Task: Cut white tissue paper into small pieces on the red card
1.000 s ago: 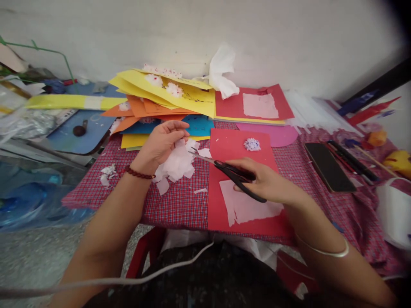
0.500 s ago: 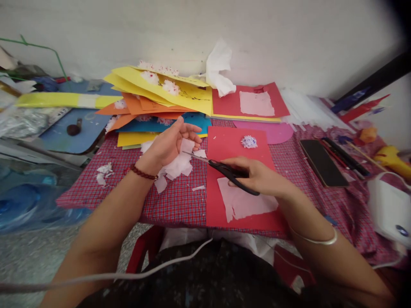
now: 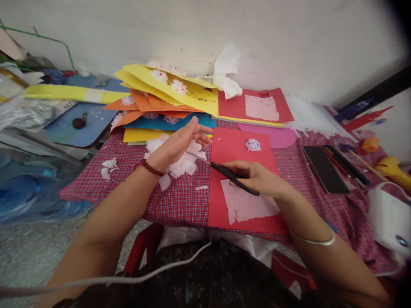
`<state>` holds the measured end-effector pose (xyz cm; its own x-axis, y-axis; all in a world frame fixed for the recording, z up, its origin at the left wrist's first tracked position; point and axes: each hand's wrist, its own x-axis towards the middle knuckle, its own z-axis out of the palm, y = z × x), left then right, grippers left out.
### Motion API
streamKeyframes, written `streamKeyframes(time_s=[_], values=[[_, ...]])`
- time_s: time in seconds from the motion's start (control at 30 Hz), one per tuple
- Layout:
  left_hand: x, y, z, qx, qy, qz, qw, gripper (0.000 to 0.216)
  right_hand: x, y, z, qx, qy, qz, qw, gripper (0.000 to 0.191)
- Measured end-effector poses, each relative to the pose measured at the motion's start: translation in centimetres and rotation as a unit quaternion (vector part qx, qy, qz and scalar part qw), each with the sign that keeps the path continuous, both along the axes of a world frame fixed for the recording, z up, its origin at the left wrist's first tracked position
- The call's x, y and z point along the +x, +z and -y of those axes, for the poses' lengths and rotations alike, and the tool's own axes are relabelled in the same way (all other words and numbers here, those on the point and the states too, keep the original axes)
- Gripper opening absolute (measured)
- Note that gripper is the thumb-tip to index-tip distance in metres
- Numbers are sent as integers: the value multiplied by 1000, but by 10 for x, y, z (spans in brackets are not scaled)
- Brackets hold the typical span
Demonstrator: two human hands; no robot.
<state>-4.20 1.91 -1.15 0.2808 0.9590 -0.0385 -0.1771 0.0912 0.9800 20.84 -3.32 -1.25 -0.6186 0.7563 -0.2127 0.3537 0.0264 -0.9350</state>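
Note:
My right hand (image 3: 253, 177) is closed around the black handles of a pair of scissors (image 3: 227, 173). The metal blades point left over a loose heap of white paper pieces (image 3: 183, 166) on the checked cloth. Just above the heap is my left hand (image 3: 184, 141), turned on its side with the fingers apart and slightly bent; nothing shows in it. Below the scissors, a red card (image 3: 221, 209) lies on the table with a torn pale pink sheet (image 3: 250, 203) on it. A crinkled white and purple paper ball (image 3: 252, 144) sits on the card's upper part.
Yellow cards (image 3: 141, 81) with paper flowers lie stacked at the back, over orange and blue ones. Crumpled white tissue (image 3: 226, 70) leans by the wall. A phone (image 3: 324, 169), several pens (image 3: 346, 164) and a white device (image 3: 388, 218) occupy the right. White scraps (image 3: 109, 167) lie left.
The view has shifted slightly, so the table things appear farther right. My left hand has turned a little above the paper heap. My right hand keeps hold of the scissors.

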Motion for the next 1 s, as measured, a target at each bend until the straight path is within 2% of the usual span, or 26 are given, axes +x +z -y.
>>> streamKeyframes(time_s=[0.33,0.57,0.73,0.8,0.9,1.0], values=[[-10,10,-4,34,75,71,994,60,0,2,-7,-31,-11,-12,999,46],[-21,12,-5,33,120,44,991,60,0,-6,-6,-50,-27,-16,998,47],[-26,11,-6,5,150,33,988,47,9,-6,-8,-60,-66,-46,995,56],[-24,11,-4,-31,134,47,989,39,12,-5,-8,-46,-80,-89,992,55],[-17,10,2,-74,57,74,993,30,15,-4,-8,-32,-81,-144,986,50],[-12,7,7,-83,-2,54,995,22,17,-4,-7,-31,-77,-156,984,46]])
